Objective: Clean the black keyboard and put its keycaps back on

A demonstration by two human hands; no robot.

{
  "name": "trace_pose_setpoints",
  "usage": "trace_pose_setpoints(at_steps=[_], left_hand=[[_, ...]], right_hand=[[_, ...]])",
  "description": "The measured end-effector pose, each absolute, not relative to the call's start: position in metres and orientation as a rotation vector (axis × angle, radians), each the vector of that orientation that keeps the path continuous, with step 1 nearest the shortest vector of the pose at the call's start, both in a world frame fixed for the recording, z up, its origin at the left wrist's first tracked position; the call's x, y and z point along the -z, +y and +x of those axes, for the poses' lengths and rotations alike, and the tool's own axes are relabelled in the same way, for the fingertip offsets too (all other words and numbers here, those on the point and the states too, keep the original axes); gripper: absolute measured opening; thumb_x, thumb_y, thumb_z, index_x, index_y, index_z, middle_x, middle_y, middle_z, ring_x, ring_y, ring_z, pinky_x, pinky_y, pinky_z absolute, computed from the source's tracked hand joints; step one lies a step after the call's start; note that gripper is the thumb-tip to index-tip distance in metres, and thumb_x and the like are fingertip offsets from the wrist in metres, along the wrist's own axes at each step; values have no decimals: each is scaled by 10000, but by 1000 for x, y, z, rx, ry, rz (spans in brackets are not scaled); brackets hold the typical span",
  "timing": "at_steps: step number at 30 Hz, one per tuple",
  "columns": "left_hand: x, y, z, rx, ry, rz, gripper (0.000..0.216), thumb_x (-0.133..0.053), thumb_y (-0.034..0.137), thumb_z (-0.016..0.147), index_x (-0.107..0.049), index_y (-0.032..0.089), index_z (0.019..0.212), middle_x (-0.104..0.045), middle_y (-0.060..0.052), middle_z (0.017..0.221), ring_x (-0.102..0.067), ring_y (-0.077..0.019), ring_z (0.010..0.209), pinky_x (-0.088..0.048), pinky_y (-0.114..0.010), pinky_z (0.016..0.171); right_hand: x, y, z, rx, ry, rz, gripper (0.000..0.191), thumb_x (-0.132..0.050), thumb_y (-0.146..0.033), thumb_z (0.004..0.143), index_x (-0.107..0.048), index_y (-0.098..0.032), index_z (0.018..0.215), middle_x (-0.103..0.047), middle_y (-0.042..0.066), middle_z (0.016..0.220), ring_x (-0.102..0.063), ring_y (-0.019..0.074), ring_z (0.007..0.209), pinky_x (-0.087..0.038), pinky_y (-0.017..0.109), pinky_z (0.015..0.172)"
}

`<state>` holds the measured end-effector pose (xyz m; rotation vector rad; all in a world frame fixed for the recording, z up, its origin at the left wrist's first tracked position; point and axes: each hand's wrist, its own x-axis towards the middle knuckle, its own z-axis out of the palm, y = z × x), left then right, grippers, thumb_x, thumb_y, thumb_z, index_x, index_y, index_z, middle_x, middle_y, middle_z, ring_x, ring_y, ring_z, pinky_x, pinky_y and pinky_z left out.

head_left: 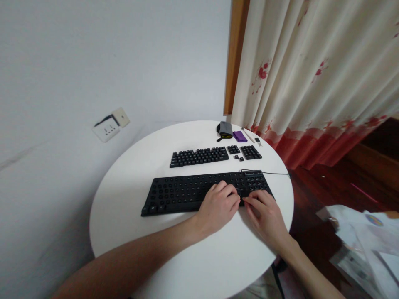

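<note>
A black keyboard (179, 195) lies on the round white table, most of its keycaps off and the bare switches showing; a few caps sit at its front left corner. My left hand (220, 201) rests over the keyboard right of its middle, fingers curled and closed. Close beside it, my right hand (264, 211) is closed in a pinch at the keyboard's front edge, toward the right. What the fingertips of either hand hold, if anything, is too small to make out. Behind the keyboard, loose black keycaps (199, 156) stand in keyboard order, with a number-pad block (251, 152) at their right.
The white table (121, 207) has a grey pouch (225, 129), a purple cloth (240, 136), a thin white stick (248, 135) and a small black item (258, 141) near its back edge. A cable (274, 173) runs off right. Wall and curtain (280, 83) border the table.
</note>
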<state>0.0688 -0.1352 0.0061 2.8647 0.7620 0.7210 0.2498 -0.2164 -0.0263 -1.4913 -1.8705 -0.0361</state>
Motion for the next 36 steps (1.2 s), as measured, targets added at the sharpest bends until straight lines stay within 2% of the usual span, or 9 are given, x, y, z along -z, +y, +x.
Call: trace_pose_setpoints(at_steps=[3,10,18,23,27,36], left_hand=[[-7,-134,68,-741,758,2860,203,-541,242,985,-714,192,892,-669,-34,987,-526,-199,980,-454,-362,840],[-2,-133,69,-680,763,2842,187,-588,244,951,-735,194,847,-673,-39,980,-532,-215,997,-457,-376,850],[-9,-129,70,-694,757,2771,155,-584,226,950,-729,193,910,-692,-40,974,-555,-204,977,-476,-367,892],[-28,-91,77,-777,871,2727,166,-621,242,933,-738,205,1044,-730,-40,1025,-565,-210,974,-486,-363,892],[-40,-42,98,-761,975,2812,202,-652,287,918,-755,195,1065,-747,-49,1025,-558,-235,954,-478,-375,888],[-30,11,154,-513,1167,2860,203,-656,301,912,-791,217,1038,-736,-84,1021,-559,-275,1035,-460,-385,899]], right_hand=[[27,-218,251,31,-1872,-1476,263,-535,-124,939,-654,-186,1166,-621,98,984,-557,255,923,-480,426,771],[30,-217,252,-10,-1924,-1461,305,-508,-37,885,-686,-200,1073,-602,99,984,-555,263,925,-498,431,756],[28,-217,251,-17,-1814,-1444,273,-491,-73,921,-662,-209,1085,-625,99,992,-572,264,941,-508,443,787],[29,-219,248,-37,-1777,-1425,249,-491,-80,930,-655,-204,1070,-624,99,983,-577,257,939,-506,428,789],[24,-215,252,-31,-1651,-1420,247,-507,-104,933,-653,-212,1100,-647,95,996,-592,252,952,-514,419,810],[-22,-113,315,242,-1823,-1735,189,-622,-218,900,-769,-212,1020,-668,120,991,-552,298,944,-463,454,843]])
